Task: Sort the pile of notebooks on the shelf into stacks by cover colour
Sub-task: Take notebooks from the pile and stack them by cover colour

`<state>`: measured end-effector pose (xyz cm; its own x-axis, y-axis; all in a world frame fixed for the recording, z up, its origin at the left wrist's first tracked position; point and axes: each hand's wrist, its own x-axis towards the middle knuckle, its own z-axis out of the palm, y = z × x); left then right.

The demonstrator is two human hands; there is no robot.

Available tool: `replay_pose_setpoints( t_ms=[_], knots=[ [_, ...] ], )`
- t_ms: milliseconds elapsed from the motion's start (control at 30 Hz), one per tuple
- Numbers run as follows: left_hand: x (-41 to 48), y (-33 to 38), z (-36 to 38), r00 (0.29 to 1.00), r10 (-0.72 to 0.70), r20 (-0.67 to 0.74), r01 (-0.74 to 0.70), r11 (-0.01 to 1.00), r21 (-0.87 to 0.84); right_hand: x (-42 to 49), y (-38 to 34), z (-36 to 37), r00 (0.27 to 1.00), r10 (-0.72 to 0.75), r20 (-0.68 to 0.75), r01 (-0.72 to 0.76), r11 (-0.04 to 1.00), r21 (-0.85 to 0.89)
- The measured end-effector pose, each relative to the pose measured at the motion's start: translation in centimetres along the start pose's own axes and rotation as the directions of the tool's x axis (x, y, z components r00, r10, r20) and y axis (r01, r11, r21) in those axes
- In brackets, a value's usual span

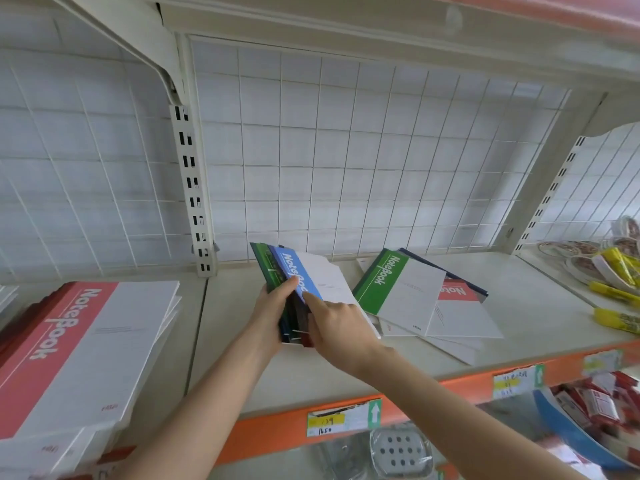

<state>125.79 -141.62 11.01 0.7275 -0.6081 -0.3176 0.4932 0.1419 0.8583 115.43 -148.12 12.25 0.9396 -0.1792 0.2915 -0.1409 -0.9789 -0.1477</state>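
Between the hands on the cream metal shelf (228,323) | fanned bundle of blue- and green-banded paper notebooks (289,268), long axis pointing away | left hand (272,308) grips its left edge | right hand (341,329): forefinger presses the blue cover, grip unclear | loose green-and-red notebook pile (398,289) lies to its right.

Just below the yellow price label (327,420) a perforated soap dish (398,452), far right of it red packets (588,403) in a blue tub (568,434), higher right yellow packets (614,321), above it white wire grid (346,150).
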Motion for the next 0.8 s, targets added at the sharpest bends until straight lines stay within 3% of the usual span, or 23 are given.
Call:
replay_pose_setpoints(
  t_ms=[133, 233, 300, 367, 500, 733, 800],
  knots=[
    [0.2, -0.2, 0.2, 0.995, -0.012, -0.095, 0.024, 0.991, 0.128, -0.7, 0.8, 0.2, 0.999, -0.011, 0.043, 0.007, 0.996, 0.093],
    [0.3, 0.0, 0.0, 0.987, -0.011, -0.162, 0.041, 0.982, 0.185, 0.5, 4.1, 0.5, 0.968, 0.242, 0.061, -0.249, 0.952, 0.177],
    [0.3, 0.3, -0.4, 0.985, -0.016, -0.169, 0.051, 0.978, 0.201, 1.0, 7.7, 1.0, 0.894, 0.440, 0.084, -0.447, 0.889, 0.101],
    [0.4, 0.6, -0.9, 0.984, -0.007, -0.176, 0.045, 0.976, 0.214, 0.8, 10.8, 1.6, 0.829, 0.534, 0.165, -0.529, 0.845, -0.075],
    [0.4, 1.2, -1.9, 0.984, 0.010, -0.180, 0.032, 0.973, 0.229, 0.3, 12.8, 2.1, 0.806, 0.529, 0.265, -0.471, 0.845, -0.255],
    [-0.2, 1.6, -2.9, 0.984, 0.005, -0.175, 0.039, 0.969, 0.245, 0.3, 11.5, 1.7, 0.893, 0.407, 0.191, -0.316, 0.871, -0.375],
    [-0.3, 1.6, -3.1, 0.985, -0.015, -0.173, 0.056, 0.969, 0.239, 0.3, 11.0, 1.4, 0.897, 0.418, 0.145, -0.342, 0.863, -0.371]
  ],
)
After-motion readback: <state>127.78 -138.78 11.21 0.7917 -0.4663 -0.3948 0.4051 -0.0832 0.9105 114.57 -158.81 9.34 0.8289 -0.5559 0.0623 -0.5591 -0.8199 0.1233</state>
